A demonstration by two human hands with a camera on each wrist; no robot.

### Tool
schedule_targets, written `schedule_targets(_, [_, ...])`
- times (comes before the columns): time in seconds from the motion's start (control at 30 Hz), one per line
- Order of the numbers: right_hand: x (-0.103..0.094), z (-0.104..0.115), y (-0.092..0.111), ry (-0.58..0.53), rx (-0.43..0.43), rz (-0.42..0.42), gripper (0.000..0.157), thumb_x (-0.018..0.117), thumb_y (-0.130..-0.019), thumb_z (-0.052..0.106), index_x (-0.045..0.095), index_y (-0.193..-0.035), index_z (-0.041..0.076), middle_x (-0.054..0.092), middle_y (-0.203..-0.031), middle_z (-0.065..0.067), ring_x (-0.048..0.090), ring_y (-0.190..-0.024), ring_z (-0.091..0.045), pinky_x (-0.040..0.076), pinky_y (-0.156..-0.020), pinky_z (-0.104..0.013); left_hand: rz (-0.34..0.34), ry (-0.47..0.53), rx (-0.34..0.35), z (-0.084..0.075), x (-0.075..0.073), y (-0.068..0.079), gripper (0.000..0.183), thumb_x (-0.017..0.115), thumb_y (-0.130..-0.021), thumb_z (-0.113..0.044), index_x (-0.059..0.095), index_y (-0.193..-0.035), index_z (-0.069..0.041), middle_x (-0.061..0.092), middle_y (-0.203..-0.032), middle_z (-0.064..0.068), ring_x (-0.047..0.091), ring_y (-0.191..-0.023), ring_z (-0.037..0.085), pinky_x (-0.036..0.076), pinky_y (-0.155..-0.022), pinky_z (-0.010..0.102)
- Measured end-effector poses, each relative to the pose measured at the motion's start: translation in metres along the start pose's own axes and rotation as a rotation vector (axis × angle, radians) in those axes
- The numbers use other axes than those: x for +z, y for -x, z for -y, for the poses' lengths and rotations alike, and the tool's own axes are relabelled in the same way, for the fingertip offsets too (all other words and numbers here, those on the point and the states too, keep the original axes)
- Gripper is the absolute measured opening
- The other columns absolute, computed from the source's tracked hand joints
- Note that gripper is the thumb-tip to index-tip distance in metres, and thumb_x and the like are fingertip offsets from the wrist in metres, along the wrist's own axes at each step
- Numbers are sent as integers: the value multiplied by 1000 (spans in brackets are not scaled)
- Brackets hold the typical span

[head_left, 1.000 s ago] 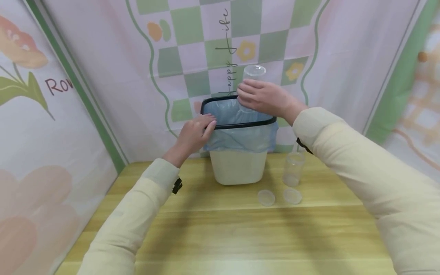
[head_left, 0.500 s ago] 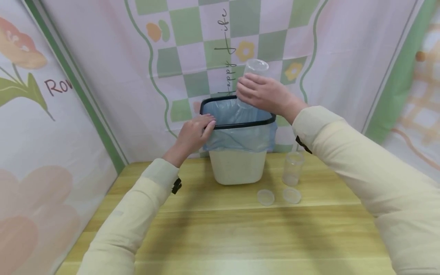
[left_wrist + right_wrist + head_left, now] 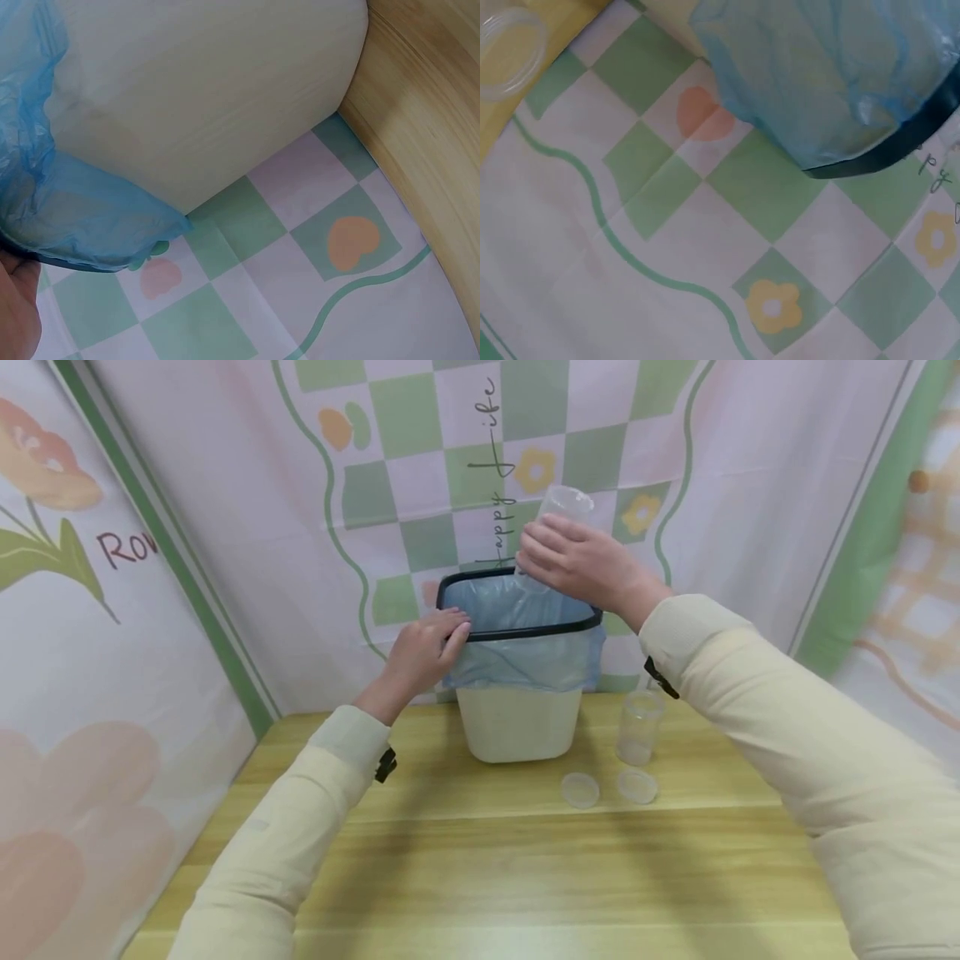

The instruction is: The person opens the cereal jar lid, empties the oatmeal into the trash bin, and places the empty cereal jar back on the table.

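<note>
In the head view a white trash can (image 3: 517,722) stands on the table, lined with a blue plastic bag (image 3: 525,664) under a black rim (image 3: 536,632). My left hand (image 3: 423,652) holds the rim at its left front corner, fingers over the edge. Above the right side of the opening, my right hand (image 3: 577,560) grips a clear plastic jar (image 3: 566,503). It is tilted, one end up and to the right, the other down toward the bag. Fingers hide its middle, and I cannot make out any contents.
A second clear jar (image 3: 640,727) stands upright right of the trash can. Two clear round lids (image 3: 581,791) lie before it on the wooden table (image 3: 480,877). A printed cloth (image 3: 420,418) hangs close behind the trash can.
My right hand has risen slightly and tipped the jar further, its upper end moving up and right. The left hand stays on the rim.
</note>
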State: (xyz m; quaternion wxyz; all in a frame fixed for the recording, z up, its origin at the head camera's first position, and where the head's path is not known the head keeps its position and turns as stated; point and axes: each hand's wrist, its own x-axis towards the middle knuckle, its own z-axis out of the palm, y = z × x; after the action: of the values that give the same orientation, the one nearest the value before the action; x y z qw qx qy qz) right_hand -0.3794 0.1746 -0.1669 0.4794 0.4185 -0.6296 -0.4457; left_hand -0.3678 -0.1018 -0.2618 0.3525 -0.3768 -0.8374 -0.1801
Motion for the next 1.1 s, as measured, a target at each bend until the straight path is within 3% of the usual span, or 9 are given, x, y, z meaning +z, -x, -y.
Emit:
schedule_targets(0.13, [0, 5, 3, 3, -161, 49, 48, 68, -86, -2, 55, -131, 6, 52, -134, -15, 46, -127, -29, 20, -116, -39, 3, 4, 5, -1, 0, 0, 31, 49, -102, -19, 69, -117, -1, 67, -118, 14, 57, -120, 26, 41, -105, 37])
schedule_targets(0.2, [0, 5, 3, -18, -144, 30, 45, 68, -87, -1, 57, -130, 6, 54, -132, -14, 47, -126, -29, 22, -116, -38, 6, 6, 7, -1, 0, 0, 31, 49, -102, -19, 69, -117, -1, 67, -118, 14, 57, -120, 26, 41, -105, 37])
schedule_targets(0.37, [-2, 0, 2, -68, 41, -26, 49, 70, -82, -8, 60, -127, 8, 56, -130, -14, 48, -124, -29, 22, -116, -38, -5, 7, 7, -2, 0, -1, 31, 49, -102, -19, 69, -117, 0, 67, -118, 14, 57, -120, 26, 42, -105, 37])
schedule_targets(0.43, [-1, 1, 1, -66, 2, -18, 49, 70, -82, -9, 59, -127, 7, 56, -130, -14, 48, -124, -29, 23, -115, -39, -9, 3, 8, -1, 0, -1, 31, 49, -102, -18, 69, -116, 0, 67, -117, 14, 58, -119, 26, 42, -104, 37])
schedule_targets(0.53, [-1, 4, 2, -61, -126, 5, 46, 68, -83, -7, 58, -126, 5, 55, -129, -15, 49, -123, -29, 24, -115, -39, -4, 0, 5, -1, 1, 0, 30, 50, -101, -18, 69, -116, 0, 67, -118, 14, 58, -119, 26, 42, -105, 37])
schedule_targets(0.6, [-2, 5, 2, -71, -136, 5, 45, 68, -84, -6, 58, -126, 5, 55, -129, -15, 49, -123, -29, 25, -114, -39, 2, 0, 2, -2, 1, 1, 30, 50, -101, -18, 69, -116, 0, 67, -118, 14, 57, -120, 26, 42, -105, 38])
schedule_targets(0.73, [-6, -2, 5, -162, 56, -15, 50, 69, -80, -10, 60, -126, 7, 57, -128, -16, 49, -123, -31, 25, -115, -39, 4, 4, 4, -3, 1, 0, 31, 49, -102, -18, 69, -117, 0, 67, -118, 14, 57, -120, 26, 41, -105, 38])
schedule_targets(0.93, [-10, -14, 10, -352, 324, -81, 44, 62, -83, -15, 59, -123, 2, 57, -122, -22, 51, -116, -37, 36, -107, -44, 0, -2, 17, -2, 0, 0, 31, 49, -101, -18, 69, -116, 0, 67, -118, 15, 57, -119, 27, 42, -104, 39])
schedule_targets(1.1, [-18, -14, 17, -542, 524, -7, 47, 57, -79, -19, 58, -122, -1, 57, -121, -25, 51, -114, -41, 40, -100, -51, 17, -3, 15, -1, -2, -1, 31, 49, -102, -18, 69, -117, 0, 66, -119, 15, 57, -120, 27, 42, -104, 40])
